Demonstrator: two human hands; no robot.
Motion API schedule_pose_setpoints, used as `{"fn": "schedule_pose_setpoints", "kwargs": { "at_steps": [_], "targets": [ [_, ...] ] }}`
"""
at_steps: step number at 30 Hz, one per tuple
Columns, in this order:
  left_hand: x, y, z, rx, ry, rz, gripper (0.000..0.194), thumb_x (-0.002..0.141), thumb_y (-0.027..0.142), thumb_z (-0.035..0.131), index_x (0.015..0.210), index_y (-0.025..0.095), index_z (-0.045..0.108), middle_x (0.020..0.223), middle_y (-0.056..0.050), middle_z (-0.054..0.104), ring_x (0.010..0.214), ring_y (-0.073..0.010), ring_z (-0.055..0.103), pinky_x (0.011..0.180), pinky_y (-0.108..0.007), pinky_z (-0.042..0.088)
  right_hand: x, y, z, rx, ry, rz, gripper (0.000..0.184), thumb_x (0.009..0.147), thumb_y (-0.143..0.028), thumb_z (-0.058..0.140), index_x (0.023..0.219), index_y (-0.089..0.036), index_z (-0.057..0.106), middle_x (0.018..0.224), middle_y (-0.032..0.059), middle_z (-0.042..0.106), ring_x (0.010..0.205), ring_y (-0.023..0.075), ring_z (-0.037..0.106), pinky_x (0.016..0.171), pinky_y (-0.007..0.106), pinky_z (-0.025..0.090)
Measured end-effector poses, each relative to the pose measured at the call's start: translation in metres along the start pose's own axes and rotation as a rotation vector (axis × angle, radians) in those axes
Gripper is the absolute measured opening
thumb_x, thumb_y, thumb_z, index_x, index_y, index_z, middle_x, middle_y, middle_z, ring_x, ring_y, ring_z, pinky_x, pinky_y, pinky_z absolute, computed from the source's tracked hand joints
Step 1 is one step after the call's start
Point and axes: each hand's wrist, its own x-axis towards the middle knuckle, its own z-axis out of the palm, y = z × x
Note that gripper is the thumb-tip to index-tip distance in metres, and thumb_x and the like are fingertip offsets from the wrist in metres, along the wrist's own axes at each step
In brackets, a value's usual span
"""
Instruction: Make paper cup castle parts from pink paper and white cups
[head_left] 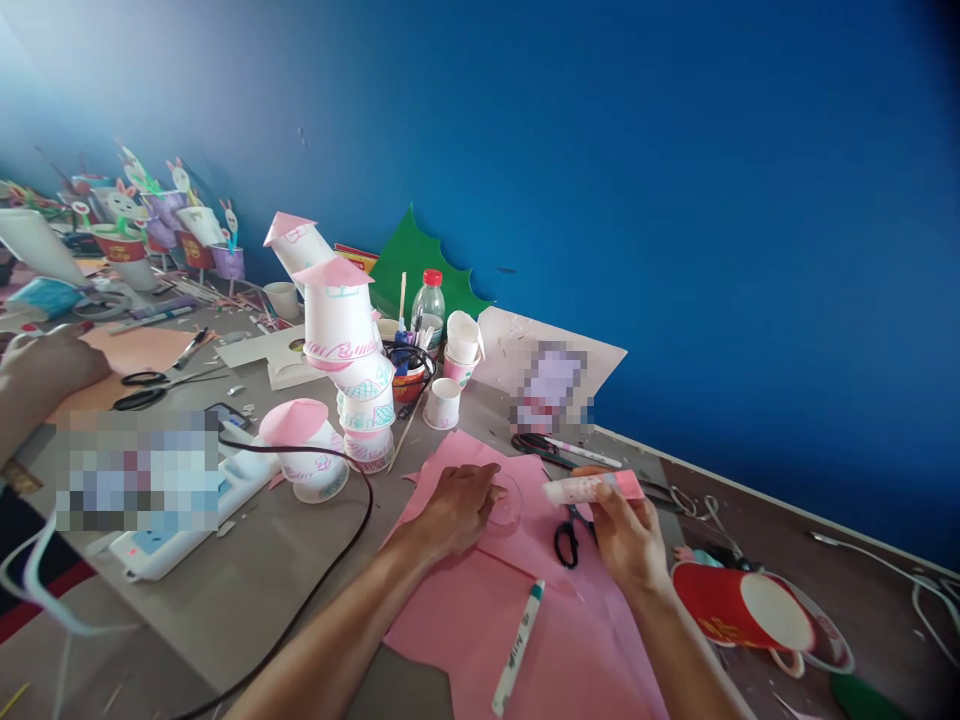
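Note:
My right hand (pixel 630 530) grips a glue stick (pixel 581 489) with a pink end, held roughly level above pink paper. To its left, my left hand (pixel 461 508) has its fingers closed on the edge of a round pink paper piece (pixel 508 503). Under both hands lie large pink paper sheets (pixel 442 610). Scissors (pixel 567 545) with black handles rest on the paper beside my right hand, their blades partly hidden. A white marker (pixel 518 648) with a teal cap lies on the sheet, nearer to me.
Stacked paper-cup towers (pixel 339 320) with pink cone roofs stand ahead left, near a shorter cup tower (pixel 307 455). A black cable (pixel 367 510) crosses the table by a power strip (pixel 176 530). A red paper cup (pixel 739 607) lies at right. Another person's hand (pixel 52 360) is far left.

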Motion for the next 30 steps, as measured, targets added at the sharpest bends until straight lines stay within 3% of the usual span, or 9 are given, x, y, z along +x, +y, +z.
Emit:
{"fn": "schedule_pose_setpoints", "kwargs": {
  "at_steps": [4, 9, 15, 20, 25, 30],
  "targets": [
    [-0.001, 0.001, -0.001, 0.013, 0.000, -0.006, 0.043, 0.094, 0.021, 0.029, 0.133, 0.012, 0.043, 0.122, -0.013, 0.064, 0.120, -0.0248, 0.052, 0.101, -0.044, 0.037, 0.000, 0.002, 0.000, 0.010, 0.036, -0.032, 0.034, 0.074, -0.051, 0.067, 0.082, -0.019, 0.072, 0.071, 0.0047, 0.069, 0.065, 0.0194, 0.063, 0.063, 0.032, 0.050],
    [0.000, 0.004, -0.003, 0.019, -0.018, -0.032, 0.044, 0.095, 0.023, 0.027, 0.134, 0.011, 0.044, 0.125, -0.012, 0.062, 0.121, -0.0251, 0.051, 0.102, -0.043, 0.036, -0.008, 0.010, 0.013, -0.283, -0.165, -0.078, 0.031, 0.079, -0.046, 0.063, 0.090, -0.019, 0.070, 0.091, 0.0089, 0.071, 0.083, 0.0236, 0.066, 0.073, 0.034, 0.052],
    [0.003, -0.001, 0.002, 0.030, 0.014, -0.045, 0.042, 0.095, 0.023, 0.032, 0.133, 0.011, 0.043, 0.119, -0.013, 0.066, 0.118, -0.0249, 0.054, 0.100, -0.043, 0.038, -0.012, 0.014, 0.025, -0.570, -0.290, -0.173, 0.028, 0.084, -0.042, 0.058, 0.095, -0.018, 0.068, 0.094, 0.0095, 0.068, 0.087, 0.0229, 0.064, 0.077, 0.036, 0.052],
    [0.003, -0.003, 0.003, 0.007, 0.017, -0.019, 0.041, 0.092, 0.017, 0.037, 0.132, 0.014, 0.043, 0.114, -0.009, 0.069, 0.119, -0.0240, 0.052, 0.100, -0.043, 0.038, -0.013, 0.018, 0.028, -0.615, -0.308, -0.197, 0.022, 0.081, -0.038, 0.062, 0.091, -0.020, 0.070, 0.087, 0.0079, 0.068, 0.086, 0.0239, 0.062, 0.080, 0.039, 0.050],
    [0.002, 0.000, 0.001, -0.007, 0.010, -0.014, 0.041, 0.092, 0.016, 0.036, 0.132, 0.013, 0.042, 0.112, -0.008, 0.071, 0.118, -0.0241, 0.053, 0.100, -0.043, 0.038, -0.013, 0.017, 0.027, -0.619, -0.261, -0.145, 0.016, 0.080, -0.035, 0.062, 0.086, -0.022, 0.069, 0.086, 0.0085, 0.066, 0.079, 0.0247, 0.061, 0.069, 0.039, 0.051],
    [0.001, 0.002, 0.000, -0.005, -0.007, -0.017, 0.040, 0.094, 0.019, 0.031, 0.132, 0.013, 0.042, 0.114, -0.009, 0.070, 0.118, -0.0241, 0.053, 0.099, -0.044, 0.038, -0.012, 0.017, 0.027, -0.559, -0.261, -0.085, 0.011, 0.074, -0.036, 0.068, 0.076, -0.025, 0.070, 0.075, 0.0058, 0.066, 0.076, 0.0245, 0.058, 0.067, 0.038, 0.050]
  ]
}}
